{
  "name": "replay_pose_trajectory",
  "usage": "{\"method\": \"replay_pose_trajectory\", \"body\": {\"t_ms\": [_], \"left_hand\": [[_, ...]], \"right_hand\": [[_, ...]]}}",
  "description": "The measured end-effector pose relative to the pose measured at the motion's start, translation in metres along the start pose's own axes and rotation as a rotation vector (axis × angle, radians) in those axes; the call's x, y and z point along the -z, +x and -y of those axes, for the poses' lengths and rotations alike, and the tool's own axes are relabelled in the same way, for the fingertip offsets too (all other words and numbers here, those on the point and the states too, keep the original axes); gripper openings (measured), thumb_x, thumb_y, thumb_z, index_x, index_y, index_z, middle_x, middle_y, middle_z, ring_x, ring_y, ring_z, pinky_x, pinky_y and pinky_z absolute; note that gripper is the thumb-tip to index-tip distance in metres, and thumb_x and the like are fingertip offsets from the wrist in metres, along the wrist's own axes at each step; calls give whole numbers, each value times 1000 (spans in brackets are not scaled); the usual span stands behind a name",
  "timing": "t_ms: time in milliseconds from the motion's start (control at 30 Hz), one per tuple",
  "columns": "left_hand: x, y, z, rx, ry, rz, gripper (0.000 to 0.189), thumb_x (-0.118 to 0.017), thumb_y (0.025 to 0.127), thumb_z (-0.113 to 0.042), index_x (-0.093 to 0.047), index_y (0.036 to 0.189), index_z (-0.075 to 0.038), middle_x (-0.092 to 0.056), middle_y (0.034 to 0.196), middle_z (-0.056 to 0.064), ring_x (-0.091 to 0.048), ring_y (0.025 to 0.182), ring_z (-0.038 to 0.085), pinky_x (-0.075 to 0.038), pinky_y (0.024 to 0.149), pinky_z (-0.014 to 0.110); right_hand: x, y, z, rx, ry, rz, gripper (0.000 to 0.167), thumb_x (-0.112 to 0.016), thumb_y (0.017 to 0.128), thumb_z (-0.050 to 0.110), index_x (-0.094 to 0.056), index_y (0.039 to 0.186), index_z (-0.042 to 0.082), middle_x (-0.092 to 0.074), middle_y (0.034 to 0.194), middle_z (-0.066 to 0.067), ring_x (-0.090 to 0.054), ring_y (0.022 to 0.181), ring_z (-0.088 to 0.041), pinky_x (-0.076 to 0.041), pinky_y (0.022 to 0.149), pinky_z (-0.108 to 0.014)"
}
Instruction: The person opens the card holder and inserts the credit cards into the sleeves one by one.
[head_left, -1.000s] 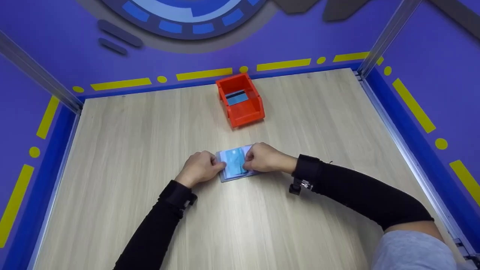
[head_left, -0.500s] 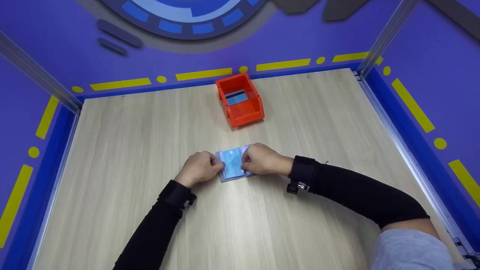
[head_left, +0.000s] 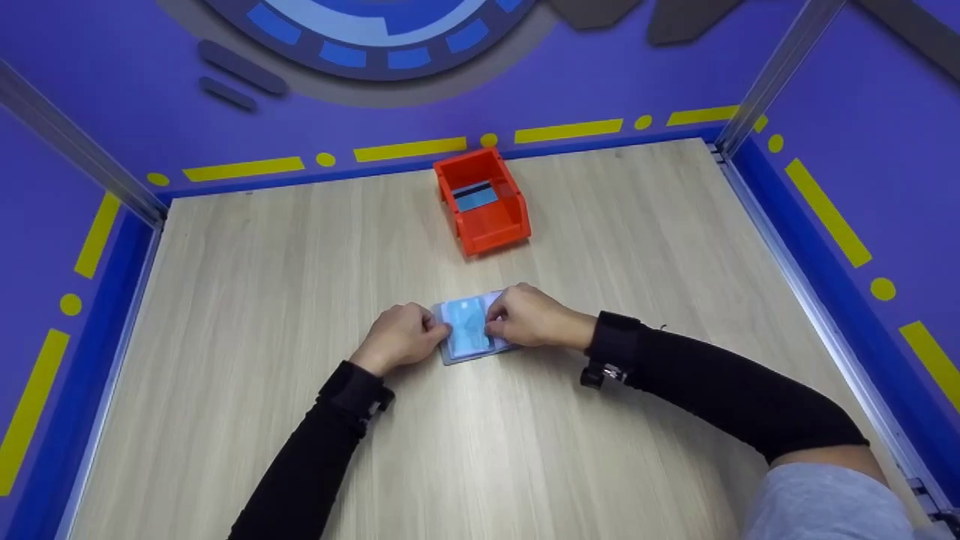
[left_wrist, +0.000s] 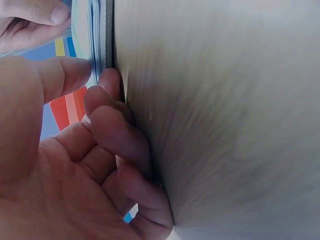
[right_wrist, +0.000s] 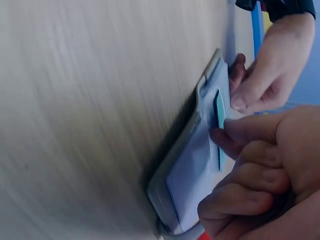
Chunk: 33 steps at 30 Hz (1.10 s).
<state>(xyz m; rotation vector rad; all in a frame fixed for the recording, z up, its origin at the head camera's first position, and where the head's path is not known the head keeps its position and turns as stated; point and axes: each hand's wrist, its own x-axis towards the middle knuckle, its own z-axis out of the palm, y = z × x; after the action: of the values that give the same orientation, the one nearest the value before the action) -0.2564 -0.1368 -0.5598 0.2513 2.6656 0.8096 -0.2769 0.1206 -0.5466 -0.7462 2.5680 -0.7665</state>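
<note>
A card holder (right_wrist: 187, 182) with a grey cover and clear sleeves lies spread on the table in front of me. A light-blue card (head_left: 468, 324) lies over its left half; in the right wrist view the card (right_wrist: 220, 107) stands partly out of a sleeve. My right hand (head_left: 531, 315) pinches the card's right edge between thumb and index finger, other fingers curled. At the holder's left edge, my left hand (head_left: 401, 334) grips the stacked sleeves and cover, thumb on top and fingertips beneath. How deep the card sits in the sleeve is hard to tell.
An orange-red bin (head_left: 491, 236) stands behind the holder, with a blue card (head_left: 475, 196) bearing a black stripe inside. The wooden table (head_left: 300, 262) is bounded by purple-blue walls (head_left: 600, 75) at the back and sides.
The blue card has slid slightly left over the holder, with my right hand still pinching it. My left hand, the holder and the bin stay where they were.
</note>
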Motion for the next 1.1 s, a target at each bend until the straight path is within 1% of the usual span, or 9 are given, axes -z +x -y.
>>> {"method": "replay_pose_trajectory", "body": {"t_ms": [100,200,333,433,500,600,767,967,1100], "left_hand": [[0,0,-1,25,-11,2,52,-73,103,-48,-54,62,-23,-44,59,-9,-45,60,14,-31,57,30],[-1,0,-2,55,-14,-2,56,-74,102,-54,-52,62,-22,-41,59,-8,-44,59,15,-30,57,31],[-3,0,-2,80,-9,-8,58,-75,101,-58,-50,62,-22,-39,59,-8,-43,59,15,-29,56,30],[-4,0,-2,83,-1,-14,58,-76,100,-59,-50,62,-22,-40,60,-8,-44,60,15,-31,57,30],[-4,0,-2,76,3,-20,57,-77,99,-59,-52,63,-22,-42,60,-8,-46,61,15,-32,58,30],[-5,0,-2,65,7,-31,56,-78,99,-58,-54,63,-21,-44,61,-8,-47,63,15,-33,60,31],[-5,-1,-1,61,7,-40,55,-78,98,-56,-54,63,-22,-44,60,-8,-47,64,15,-32,61,31],[-5,-2,-3,53,-2,-45,56,-79,98,-54,-51,64,-21,-39,62,-8,-43,63,15,-30,61,31],[-4,-3,-3,55,2,-47,54,-79,99,-54,-53,65,-21,-41,63,-8,-45,64,15,-31,62,31]], "right_hand": [[8,-2,-3,-35,33,-3,15,-74,100,20,-86,98,11,-66,75,6,-56,79,-15,-42,71,-28],[17,-5,-6,-71,62,-24,16,-73,99,22,-84,96,11,-54,67,7,-53,72,-15,-40,66,-29],[30,-8,-11,-84,83,-80,17,-73,97,23,-79,85,12,-48,63,9,-50,68,-13,-37,64,-28],[39,-12,-15,-80,87,-110,23,-73,95,23,-71,74,14,-47,62,10,-47,66,-12,-35,63,-28],[43,-15,-18,-92,79,-105,29,-74,94,25,-66,68,17,-46,61,11,-46,64,-12,-33,63,-28],[46,-18,-24,-128,43,-67,38,-75,95,30,-58,62,22,-44,59,11,-43,60,-11,-31,62,-29],[43,-21,-33,-168,-10,-1,46,-74,98,37,-53,60,23,-38,58,10,-39,58,-12,-28,61,-30],[40,-23,-38,-175,-49,-6,45,-64,98,30,-45,59,21,-31,58,9,-31,56,-13,-25,59,-31],[41,-23,-39,-230,-107,-16,48,-60,100,32,-42,57,20,-31,56,8,-32,55,-15,-27,57,-32]]}}
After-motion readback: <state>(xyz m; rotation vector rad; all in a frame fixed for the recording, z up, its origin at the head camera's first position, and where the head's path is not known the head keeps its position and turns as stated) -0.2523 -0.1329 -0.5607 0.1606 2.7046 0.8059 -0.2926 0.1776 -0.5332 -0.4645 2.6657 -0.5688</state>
